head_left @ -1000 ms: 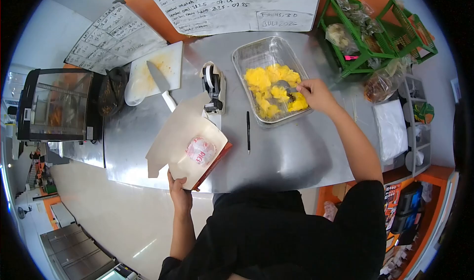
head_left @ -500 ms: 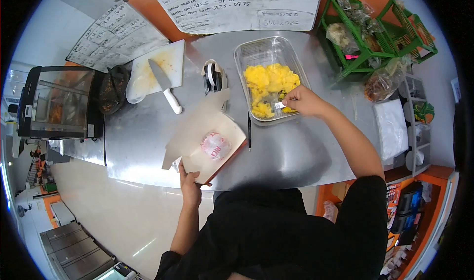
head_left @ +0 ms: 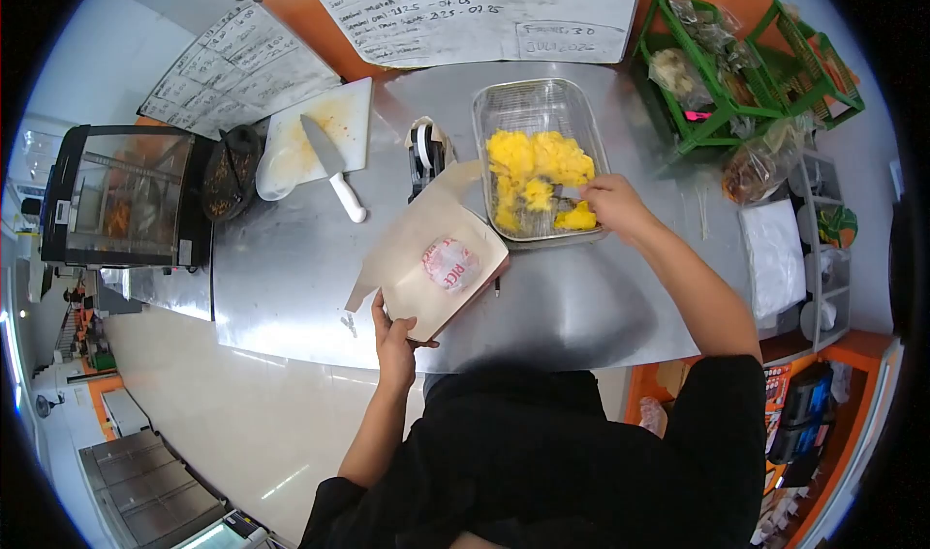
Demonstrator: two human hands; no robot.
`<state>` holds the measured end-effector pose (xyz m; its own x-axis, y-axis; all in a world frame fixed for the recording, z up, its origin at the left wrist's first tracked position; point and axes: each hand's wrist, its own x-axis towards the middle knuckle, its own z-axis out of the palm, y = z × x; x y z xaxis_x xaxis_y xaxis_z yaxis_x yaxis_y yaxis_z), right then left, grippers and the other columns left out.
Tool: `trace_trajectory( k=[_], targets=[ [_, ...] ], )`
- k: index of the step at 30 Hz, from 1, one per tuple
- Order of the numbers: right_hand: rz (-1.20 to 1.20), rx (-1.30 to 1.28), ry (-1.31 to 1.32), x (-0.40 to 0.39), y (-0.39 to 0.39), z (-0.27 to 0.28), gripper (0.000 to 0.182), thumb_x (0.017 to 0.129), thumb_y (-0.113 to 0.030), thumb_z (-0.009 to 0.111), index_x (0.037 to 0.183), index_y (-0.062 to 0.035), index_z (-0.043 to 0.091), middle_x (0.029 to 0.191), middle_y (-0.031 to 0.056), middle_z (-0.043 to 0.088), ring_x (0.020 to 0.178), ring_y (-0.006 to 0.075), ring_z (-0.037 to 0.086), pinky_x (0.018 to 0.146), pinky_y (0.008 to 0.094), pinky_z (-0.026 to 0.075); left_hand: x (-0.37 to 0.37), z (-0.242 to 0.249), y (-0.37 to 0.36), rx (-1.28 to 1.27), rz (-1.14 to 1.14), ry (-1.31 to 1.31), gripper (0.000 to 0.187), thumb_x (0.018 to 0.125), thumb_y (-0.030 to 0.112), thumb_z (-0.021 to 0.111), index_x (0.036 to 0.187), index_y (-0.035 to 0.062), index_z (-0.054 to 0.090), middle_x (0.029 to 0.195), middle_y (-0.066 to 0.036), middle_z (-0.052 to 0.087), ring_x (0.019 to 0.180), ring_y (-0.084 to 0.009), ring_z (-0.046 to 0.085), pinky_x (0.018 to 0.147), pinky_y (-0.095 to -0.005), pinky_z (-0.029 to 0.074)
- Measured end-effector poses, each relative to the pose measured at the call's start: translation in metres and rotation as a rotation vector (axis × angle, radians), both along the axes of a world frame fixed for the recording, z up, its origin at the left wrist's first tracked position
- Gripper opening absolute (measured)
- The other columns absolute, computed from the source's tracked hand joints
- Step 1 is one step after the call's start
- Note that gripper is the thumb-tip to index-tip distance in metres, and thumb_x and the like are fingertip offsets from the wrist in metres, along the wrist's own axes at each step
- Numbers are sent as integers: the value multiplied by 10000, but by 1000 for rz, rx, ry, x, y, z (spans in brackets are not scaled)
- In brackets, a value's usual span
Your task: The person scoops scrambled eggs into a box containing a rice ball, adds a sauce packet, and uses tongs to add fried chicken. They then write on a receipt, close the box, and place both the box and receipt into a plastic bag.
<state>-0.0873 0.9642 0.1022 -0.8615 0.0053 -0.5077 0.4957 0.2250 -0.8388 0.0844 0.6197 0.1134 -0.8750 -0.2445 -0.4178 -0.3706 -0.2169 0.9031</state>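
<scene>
While left hand [head_left: 395,345] grips the open box [head_left: 405,299] at its 7 o'clock (rice packet [head_left: 450,264] inside), right hand [head_left: 618,205] pinches a spoon [head_left: 569,192] by yellow food [head_left: 538,154] in the tray [head_left: 536,106], box's 1 o'clock.

Bright yellow food [head_left: 538,152], cream box interior [head_left: 412,305], red-lettered white wrapper [head_left: 449,263]

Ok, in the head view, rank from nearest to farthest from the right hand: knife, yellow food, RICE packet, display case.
1. Yellow food: in the tray, at the right hand.
2. RICE packet: inside the open box, to the left.
3. Knife: farther left, partly on the cutting board.
4. Display case: far left.
</scene>
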Motion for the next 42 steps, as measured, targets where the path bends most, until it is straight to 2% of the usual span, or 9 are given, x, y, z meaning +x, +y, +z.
trace_trajectory(
  k=[15,21,24,27,31,34,37,40,42],
  targets=[
    [-488,-398,75,74,-20,17,195,965,-177,616,947,17,624,619,-51,425,454,24,277,402,225,210,6,-4,8,122,-19,-67,787,835,114,485,1515,166,93,1344,-169,444,998,-303,635,571,-398,596],
    [-540,-322,182,75,-32,26,198,963,-167,622,923,26,637,596,-55,409,453,27,277,412,220,212,11,-6,10,182,-25,-76,757,889,151,494,1520,210,81,1382,-143,421,1070,-314,613,654,-451,612],
    [-406,-457,159,83,-38,32,174,964,-149,619,941,19,657,612,-48,449,466,27,316,431,212,247,13,-16,9,149,20,-98,674,990,293,475,1521,224,65,1405,-128,407,1101,-305,600,703,-469,607],
    [-208,-206,294,103,-72,36,181,961,-137,618,950,29,690,666,-15,559,530,62,464,479,224,370,11,-16,8,170,-11,-72,662,1028,469,401,1523,220,39,1409,-119,408,1122,-288,587,738,-471,600],
    [255,29,935,124,-129,22,141,877,-50,649,998,2,699,738,84,649,565,169,581,521,296,450,14,-18,12,186,-37,-43,696,1017,555,341,1525,207,17,1380,-131,433,1138,-283,579,744,-458,599],
    [651,439,1133,132,-158,16,208,816,-30,679,1022,-42,706,734,98,629,573,198,597,500,320,461,15,-25,9,163,-31,3,714,1011,577,327,1524,197,7,1364,-141,447,1111,-291,602,736,-445,604],
    [667,432,1138,134,-166,23,232,781,-23,688,1009,-56,714,758,98,638,602,243,627,506,340,479,15,-30,8,139,17,28,721,1007,586,322,1522,196,2,1360,-150,451,1079,-294,625,724,-433,610],
    [451,216,1120,128,-163,19,155,845,-76,688,995,-48,714,696,59,621,535,171,567,492,315,451,16,-36,7,188,33,29,716,1003,595,319,1518,195,23,1365,-157,452,1069,-290,635,704,-419,614],
    [234,-39,780,127,-157,25,135,889,-118,683,980,-22,712,660,17,596,527,104,516,484,278,409,15,-36,5,238,39,16,713,999,603,318,1515,193,44,1367,-159,454,1081,-286,634,692,-409,615]
  ],
)
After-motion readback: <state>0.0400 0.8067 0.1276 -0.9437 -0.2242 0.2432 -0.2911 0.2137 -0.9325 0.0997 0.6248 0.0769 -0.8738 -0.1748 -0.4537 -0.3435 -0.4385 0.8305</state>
